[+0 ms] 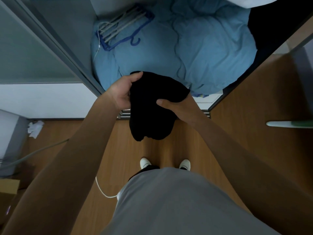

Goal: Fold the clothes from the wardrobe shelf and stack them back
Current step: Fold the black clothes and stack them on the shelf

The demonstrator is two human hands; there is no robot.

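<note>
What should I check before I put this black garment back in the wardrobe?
1. Grip of the left hand on the black garment: ok.
2. Grip of the right hand on its other edge: ok.
3. Neat fold: not ok, it hangs bunched.
4. Free shelf space: cannot tell, blue bedding fills the space ahead.
5. Path clear of the hangers: ok, they lie at the bedding's far left.

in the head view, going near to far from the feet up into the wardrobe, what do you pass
white shoes → black garment, gripped by the left hand and right hand → blue bedding → hangers lying on the bedding's far left
</note>
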